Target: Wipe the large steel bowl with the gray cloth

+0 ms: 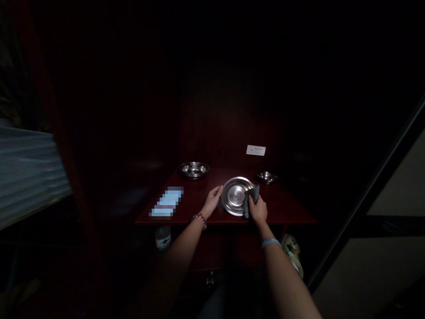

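A round stainless steel basin (236, 195) is tilted so that its inside faces me, above the front of a dark red shelf (292, 210). My left hand (211, 201) grips its left rim, fingers closed on the edge. On the right side, my right hand (258, 210) is closed around a dark grey cloth (251, 197), which lies against the basin's rim and inner wall. A second steel basin (194, 170) stands at the back left of the shelf. Behind my right hand sits a small steel bowl (266, 177).
A blurred-out pale rectangle (167, 201) lies on the shelf's left. A white socket plate (256, 150) is on the back wall. Below the shelf are a plastic bottle (163, 239) at left and clog-like shoes (292, 252) at right. Dark side walls flank the shelf.
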The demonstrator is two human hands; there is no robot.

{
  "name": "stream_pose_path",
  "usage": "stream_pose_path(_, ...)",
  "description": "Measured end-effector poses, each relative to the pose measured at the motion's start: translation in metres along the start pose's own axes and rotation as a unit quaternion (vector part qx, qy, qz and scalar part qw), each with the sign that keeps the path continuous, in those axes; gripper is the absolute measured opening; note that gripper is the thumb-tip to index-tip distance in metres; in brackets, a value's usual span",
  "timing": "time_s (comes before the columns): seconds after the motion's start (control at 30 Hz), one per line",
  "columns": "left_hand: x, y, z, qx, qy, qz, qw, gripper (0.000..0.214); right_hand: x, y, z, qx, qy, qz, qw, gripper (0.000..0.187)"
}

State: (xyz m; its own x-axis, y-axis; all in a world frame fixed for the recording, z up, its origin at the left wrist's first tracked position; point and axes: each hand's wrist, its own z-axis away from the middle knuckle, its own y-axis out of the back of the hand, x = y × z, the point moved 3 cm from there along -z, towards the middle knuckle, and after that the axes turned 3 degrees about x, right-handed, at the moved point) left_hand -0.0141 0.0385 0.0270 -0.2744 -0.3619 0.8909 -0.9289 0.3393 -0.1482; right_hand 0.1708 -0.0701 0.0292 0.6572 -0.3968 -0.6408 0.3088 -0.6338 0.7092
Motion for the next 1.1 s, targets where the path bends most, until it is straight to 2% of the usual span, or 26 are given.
stream_pose_path(0.43,-0.008,0.002,-0.003,-0.009,-0.013,-0.023,1.000,0.043,0.002,0.001,-0.001,0.011,0.006,0.000,1.000,0.048)
stream_pose_path(0.7,-0.015,0.001,-0.004,-0.025,0.003,-0.043,0.999,0.038,0.005,-0.001,-0.001,0.013,0.007,-0.005,1.000,0.049)
stream_pose_path(0.93,-0.015,0.004,-0.005,0.012,-0.017,-0.056,0.998,0.026,0.002,0.000,0.000,0.010,0.015,-0.004,1.000,0.049)
stream_pose_path(1.1,-0.021,0.005,-0.009,0.033,-0.003,-0.056,0.998,0.021,0.001,-0.001,0.001,0.012,0.019,0.011,1.000,0.049)
